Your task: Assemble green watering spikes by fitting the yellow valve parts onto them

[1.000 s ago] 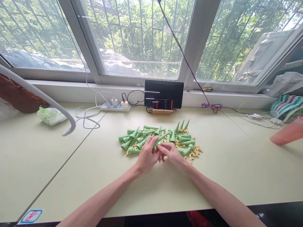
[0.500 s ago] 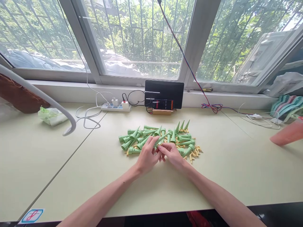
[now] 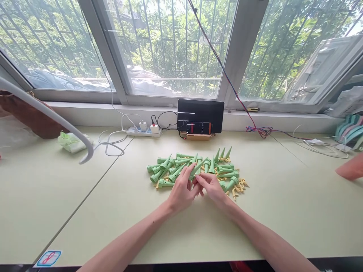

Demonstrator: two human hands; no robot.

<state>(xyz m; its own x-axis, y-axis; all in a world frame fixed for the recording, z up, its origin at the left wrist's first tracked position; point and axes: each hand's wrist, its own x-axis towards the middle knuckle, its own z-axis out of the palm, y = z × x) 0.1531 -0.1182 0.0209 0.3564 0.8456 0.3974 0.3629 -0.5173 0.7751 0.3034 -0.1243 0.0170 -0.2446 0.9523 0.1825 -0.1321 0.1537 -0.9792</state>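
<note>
My left hand (image 3: 181, 192) is closed around a green plastic watering spike (image 3: 198, 166), whose pointed end slants up and to the right. Against the spike's wide end, my right hand (image 3: 213, 187) is closed in a pinch; whatever its fingertips grip is too small and covered to make out. Around and behind both hands lies a pile of similar green spikes (image 3: 177, 173), with ribbed collars and small holes. Several small yellow plastic pieces (image 3: 242, 184) are scattered at the pile's right side and among the spikes. Three spikes (image 3: 222, 153) stand point-up at the back right.
Behind the pile, a black tablet (image 3: 201, 111) leans with a phone (image 3: 203, 128) before it. A power strip (image 3: 144, 132) and cables lie left of them. A white curved tube (image 3: 56, 113) reaches in from the left. A red object (image 3: 350, 168) lies at right.
The whole view has shifted slightly, so things appear a little further right and lower. Both hands keep the same hold around the green watering spike, with only slight finger movement.
</note>
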